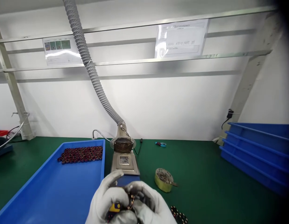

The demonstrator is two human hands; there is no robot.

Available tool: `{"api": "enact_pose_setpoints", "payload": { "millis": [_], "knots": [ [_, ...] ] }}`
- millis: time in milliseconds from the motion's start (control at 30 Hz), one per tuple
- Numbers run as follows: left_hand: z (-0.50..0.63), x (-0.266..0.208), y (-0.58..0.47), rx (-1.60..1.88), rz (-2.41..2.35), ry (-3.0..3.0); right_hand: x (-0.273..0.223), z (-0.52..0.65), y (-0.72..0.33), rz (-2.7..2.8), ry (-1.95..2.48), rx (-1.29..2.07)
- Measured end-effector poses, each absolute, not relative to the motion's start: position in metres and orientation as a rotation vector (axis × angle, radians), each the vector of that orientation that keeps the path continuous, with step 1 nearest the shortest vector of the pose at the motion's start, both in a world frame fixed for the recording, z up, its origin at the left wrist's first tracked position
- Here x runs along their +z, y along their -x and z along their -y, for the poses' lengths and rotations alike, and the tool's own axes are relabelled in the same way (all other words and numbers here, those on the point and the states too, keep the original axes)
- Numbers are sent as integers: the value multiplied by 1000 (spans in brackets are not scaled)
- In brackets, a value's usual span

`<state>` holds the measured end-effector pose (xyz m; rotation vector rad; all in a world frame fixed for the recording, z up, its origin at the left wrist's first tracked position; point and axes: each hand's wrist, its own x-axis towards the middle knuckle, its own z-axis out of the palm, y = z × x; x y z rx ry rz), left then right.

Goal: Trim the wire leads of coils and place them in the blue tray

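My left hand [109, 199] and my right hand [150, 199], both in white gloves with dark smudges on the fingertips, are closed and meet at the bottom centre. Between them is a small dark part with copper-coloured spots [130, 200], mostly hidden by the fingers. A yellow-and-black piece [115, 207] shows within my left hand's curled fingers; its kind I cannot make out. Beside my right wrist lie several dark pieces with copper-coloured spots [178, 215]. Just beyond my hands stands a metal plate device [125, 166] with a small grey square on top.
A blue tray [72, 186] on the left holds many small dark-red parts [82, 154]. A grey flexible hose [88, 63] descends to a metal hood [123, 143]. A round yellow tin [163, 180], blue-handled pliers [160, 144] and stacked blue trays [256, 155] stand rightward on the green table [200, 174].
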<state>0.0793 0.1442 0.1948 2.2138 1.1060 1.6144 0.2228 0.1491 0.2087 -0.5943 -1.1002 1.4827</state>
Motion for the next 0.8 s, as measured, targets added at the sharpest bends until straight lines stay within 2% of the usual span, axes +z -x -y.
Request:
{"api": "enact_pose_setpoints", "payload": {
  "millis": [67, 300, 533, 800],
  "knots": [
    [-149, 185, -83, 1700, -1155, -2140, 205, -156, -220, 987, 530, 1515],
    [-163, 172, -70, 1738, -1194, -2633, 201, -160, -209, 781, 363, 1737],
    [-152, 176, -82, 1889, -1121, -2046, 189, -165, -200, 736, 418, 1708],
    [-150, 189, -76, 1958, -994, -1772, 182, -165, -188, 565, 267, 1867]
  ]
}}
